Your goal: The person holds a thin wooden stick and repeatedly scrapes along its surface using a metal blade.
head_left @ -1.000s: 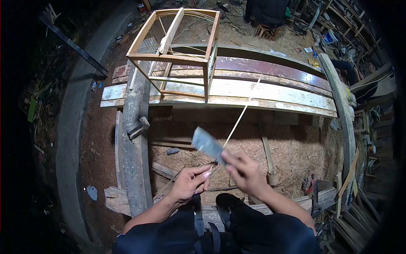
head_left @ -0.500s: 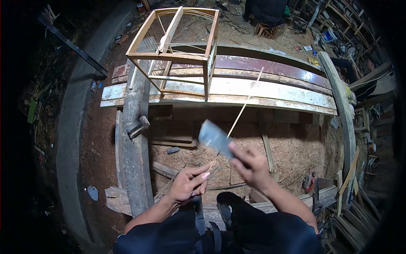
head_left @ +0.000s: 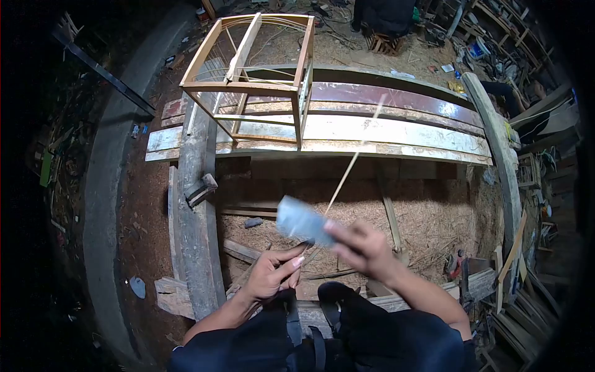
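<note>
A thin pale strip [head_left: 344, 176] slants up and to the right from my left hand [head_left: 271, 274], whose thumb and fingers pinch its lower end. My right hand [head_left: 364, 249] is closed round the handle end of a wide flat grey blade [head_left: 299, 218], blurred by motion. The blade lies across the strip just above my left fingers; whether it touches the strip I cannot tell. Beyond both hands, an open wooden frame [head_left: 248, 88] stands on the white plank [head_left: 396, 135] of the bench.
A thick beam [head_left: 197, 248] runs along the left and another [head_left: 494, 136] along the right. Wood shavings [head_left: 427, 214] cover the ground. A person in dark clothes [head_left: 387, 15] is at the top, and another person's arm [head_left: 517, 96] shows at the right.
The blade swung up and right along the strip, then came back down and left with my right hand. My left hand has kept its pinch, and the whole view has shifted slightly.
</note>
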Motion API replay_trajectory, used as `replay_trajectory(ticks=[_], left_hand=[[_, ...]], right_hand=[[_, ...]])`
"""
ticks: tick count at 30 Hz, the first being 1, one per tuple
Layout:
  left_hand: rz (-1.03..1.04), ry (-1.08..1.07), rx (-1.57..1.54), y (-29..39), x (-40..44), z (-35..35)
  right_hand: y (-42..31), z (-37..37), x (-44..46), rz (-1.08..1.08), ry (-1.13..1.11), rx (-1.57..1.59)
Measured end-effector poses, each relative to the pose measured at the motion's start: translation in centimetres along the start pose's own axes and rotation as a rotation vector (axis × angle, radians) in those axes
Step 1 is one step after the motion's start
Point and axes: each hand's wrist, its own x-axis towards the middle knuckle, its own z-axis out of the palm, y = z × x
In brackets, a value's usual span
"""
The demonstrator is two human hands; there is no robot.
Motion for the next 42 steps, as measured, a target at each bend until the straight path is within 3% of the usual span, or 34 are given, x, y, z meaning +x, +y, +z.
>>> replay_trajectory(ticks=[1, 2, 3, 5, 7, 8, 9, 10, 11, 14, 18, 21, 24, 30, 33, 37, 38, 40, 42], left_hand=[[-0.013, -0.031, 0.006, 0.3, -0.2, 0.2], [-0.026, -0.034, 0.025, 0.6, -0.3, 0.4], [-0.023, -0.036, 0.024, 0.6, -0.3, 0.4], [-0.002, -0.065, 0.059, 0.6, -0.2, 0.4], [-0.011, -0.055, 0.088, 0.7, -0.3, 0.4], [-0.011, -0.042, 0.115, 0.7, -0.2, 0.3], [-0.017, -0.046, 0.115, 0.5, -0.2, 0.2], [-0.035, -0.063, 0.094, 0.2, -0.2, 0.0], [-0.050, -0.080, 0.073, 0.1, -0.1, -0.1], [-0.029, -0.091, 0.102, -0.1, 0.1, -0.1], [-0.066, -0.085, 0.123, 0.1, 0.2, 0.2], [-0.062, -0.137, 0.119, 0.6, 0.2, 0.3], [-0.095, -0.132, 0.141, 1.1, 0.2, 0.8], [-0.125, -0.071, 0.205, 1.5, 1.1, 1.7], [-0.087, -0.121, 0.021, 0.7, 1.4, 1.2], [-0.052, -0.031, 0.006, -0.1, 1.5, 0.5], [-0.059, 0.047, 0.024, -0.4, 1.3, 0.4], [-0.040, 0.083, -0.031, -0.4, 0.9, 0.9], [0.023, 0.079, -0.042, -0.4, 0.5, 0.7]], right_hand=[[1.7, -0.4, 0.7, 0.031, 0.115, -0.020], [2.6, -1.3, 1.2, 0.197, 0.171, -0.064], [2.6, -2.3, 1.6, 0.269, 0.140, -0.111], [2.1, -1.5, 0.9, 0.079, 0.132, -0.068], [-0.1, -1.3, 0.2, -0.028, -0.025, -0.018], [1.3, -1.1, 0.5, -0.033, 0.056, -0.028], [3.1, -1.2, 0.9, -0.035, 0.134, -0.037], [4.3, -2.4, 1.6, 0.191, 0.173, -0.114], [5.3, -3.1, 2.3, 0.244, 0.267, -0.097], [5.3, -4.4, 2.7, 0.238, 0.235, -0.113], [3.9, -3.9, 4.0, 0.329, 0.263, 0.348], [4.1, -4.6, 3.9, 0.497, 0.163, 0.628], [4.2, -4.4, 3.8, 0.533, 0.140, 0.657], [1.9, -2.1, 3.8, 0.348, 0.145, 0.505], [0.7, -1.6, 3.8, 0.401, 0.028, 0.347], [-0.2, 1.3, 1.1, -0.017, 0.036, 0.149], [-1.1, 1.5, 0.3, -0.018, 0.034, 0.151], [-2.9, 1.4, -0.7, -0.027, -0.204, 0.075], [-2.5, 1.0, -0.2, -0.035, -0.142, 0.004]])
